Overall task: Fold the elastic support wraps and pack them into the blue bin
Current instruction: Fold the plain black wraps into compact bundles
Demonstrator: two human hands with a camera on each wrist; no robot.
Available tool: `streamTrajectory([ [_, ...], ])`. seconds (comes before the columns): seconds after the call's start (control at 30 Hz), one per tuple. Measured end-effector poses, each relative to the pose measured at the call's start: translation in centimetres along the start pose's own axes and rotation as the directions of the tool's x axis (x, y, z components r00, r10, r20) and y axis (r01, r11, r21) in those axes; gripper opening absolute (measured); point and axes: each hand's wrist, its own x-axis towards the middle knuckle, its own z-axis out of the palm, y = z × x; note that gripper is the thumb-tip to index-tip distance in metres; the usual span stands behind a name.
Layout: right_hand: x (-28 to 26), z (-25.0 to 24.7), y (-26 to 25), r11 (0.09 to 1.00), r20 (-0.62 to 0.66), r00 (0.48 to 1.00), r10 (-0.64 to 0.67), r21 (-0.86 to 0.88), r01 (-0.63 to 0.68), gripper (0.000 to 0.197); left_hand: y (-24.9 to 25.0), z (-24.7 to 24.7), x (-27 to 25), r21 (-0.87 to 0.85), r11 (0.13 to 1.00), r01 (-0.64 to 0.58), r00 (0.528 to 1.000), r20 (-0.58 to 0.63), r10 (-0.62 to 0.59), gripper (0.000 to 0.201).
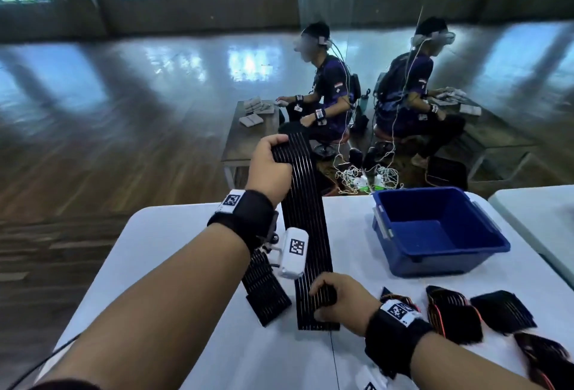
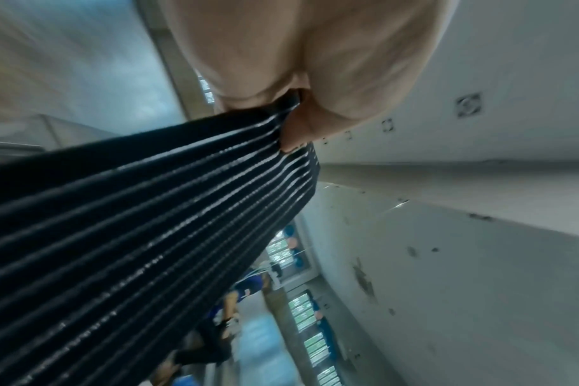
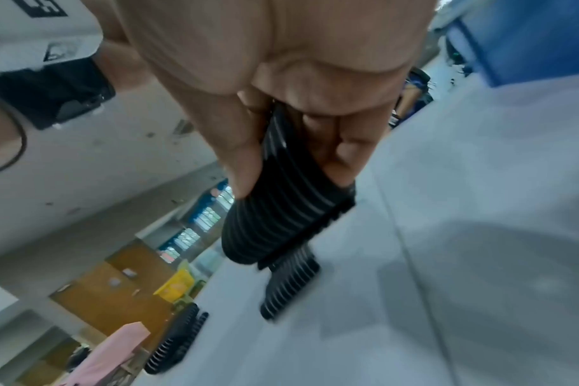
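A long black elastic wrap (image 1: 306,222) with thin white lines stretches taut above the white table (image 1: 192,352). My left hand (image 1: 273,166) grips its far end, raised beyond the table's far edge; the left wrist view shows the ribbed wrap (image 2: 142,235) pinched under the thumb. My right hand (image 1: 338,299) grips the near end just above the table; in the right wrist view the fingers (image 3: 245,162) curl round the wrap (image 3: 281,214). The blue bin (image 1: 435,231) stands open and empty to the right of the wrap.
A second black wrap (image 1: 264,287) lies under my left forearm. Several bunched black wraps with orange lines (image 1: 453,315) lie at the front right. Another white table (image 1: 540,228) adjoins on the right. Two seated persons (image 1: 329,91) work beyond the table.
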Motion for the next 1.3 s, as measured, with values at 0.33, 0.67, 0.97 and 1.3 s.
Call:
streamTrajectory([
  [0.33,-5.7,4.3,6.6,0.953,0.111,0.947,0.301,0.007,-0.304,0.037,-14.7,1.3,2.0,0.492,0.855,0.166,0.971,0.068,-0.228,0.037],
  [0.67,-9.4,6.9,8.5,0.889,-0.074,0.889,0.452,0.128,-0.441,0.036,-23.8,3.2,1.5,0.710,0.690,0.142,0.920,0.162,-0.356,0.038],
  [0.97,-9.9,6.5,8.9,0.849,-0.097,0.847,0.523,-0.026,-0.528,0.044,-24.2,4.1,1.5,0.887,0.462,-0.009,0.921,0.187,-0.341,0.044],
  [1.3,-10.1,3.8,9.4,0.901,0.026,0.901,0.433,-0.049,-0.431,0.019,-17.7,-1.8,-15.9,0.694,0.703,-0.154,0.860,0.445,-0.251,0.014],
])
